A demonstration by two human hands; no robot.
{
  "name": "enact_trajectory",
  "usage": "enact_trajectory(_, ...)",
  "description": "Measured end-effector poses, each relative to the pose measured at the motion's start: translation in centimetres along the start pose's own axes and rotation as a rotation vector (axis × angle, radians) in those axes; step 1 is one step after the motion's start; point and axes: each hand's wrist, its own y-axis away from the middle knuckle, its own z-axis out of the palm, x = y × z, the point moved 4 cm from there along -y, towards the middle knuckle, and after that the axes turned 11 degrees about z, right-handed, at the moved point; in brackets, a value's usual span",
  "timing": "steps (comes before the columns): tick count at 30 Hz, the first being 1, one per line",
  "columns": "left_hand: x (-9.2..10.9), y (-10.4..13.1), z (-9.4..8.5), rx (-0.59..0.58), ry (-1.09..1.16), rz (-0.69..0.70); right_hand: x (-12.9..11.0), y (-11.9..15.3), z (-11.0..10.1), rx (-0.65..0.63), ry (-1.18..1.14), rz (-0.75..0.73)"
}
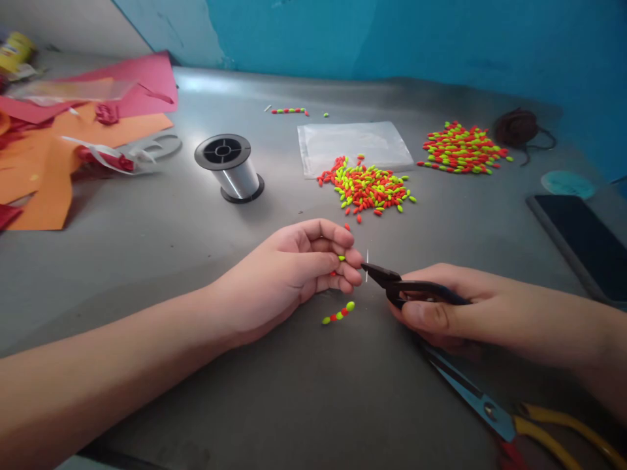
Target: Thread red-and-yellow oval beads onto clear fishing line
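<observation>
My left hand has its fingers curled together, pinching a yellow-green bead, with a red bead just below. Under these fingers is a short string of red and yellow-green beads; whether it hangs from the hand or lies on the table I cannot tell. Pliers with dark jaws and handles are gripped in my right hand. The pliers' tip points left, close to my left fingertips and beside a thin white sliver.
Two heaps of beads, one nearer and one farther, lie behind the hands, with a plastic bag. A wire spool stands left. Scissors and a phone are right; orange paper lies far left.
</observation>
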Motion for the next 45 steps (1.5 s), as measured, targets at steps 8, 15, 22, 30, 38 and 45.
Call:
enact_trajectory(8, 0.24, 0.13, 0.15, 0.032, 0.03, 0.016, 0.24, -0.14, -0.19, -0.01, -0.016, -0.018)
enact_trajectory(15, 0.26, 0.19, 0.06, 0.03, -0.015, 0.021, 0.66, -0.16, -0.41, -0.017, -0.052, -0.008)
enact_trajectory(22, -0.02, 0.09, -0.11, 0.08, 0.009, -0.019, 0.54, -0.18, -0.35, -0.029, -0.052, -0.009)
enact_trajectory(30, 0.13, 0.22, 0.14, 0.117, -0.027, -0.042, 0.16, -0.15, -0.25, -0.024, -0.032, -0.003)
enact_trajectory(38, 0.17, 0.14, 0.05, 0.125, -0.018, -0.025, 0.07, -0.07, -0.25, -0.024, -0.01, -0.003)
enact_trajectory(45, 0.03, 0.07, 0.2, 0.095, 0.004, -0.026, 0.82, 0.17, -0.71, 0.044, 0.014, 0.022)
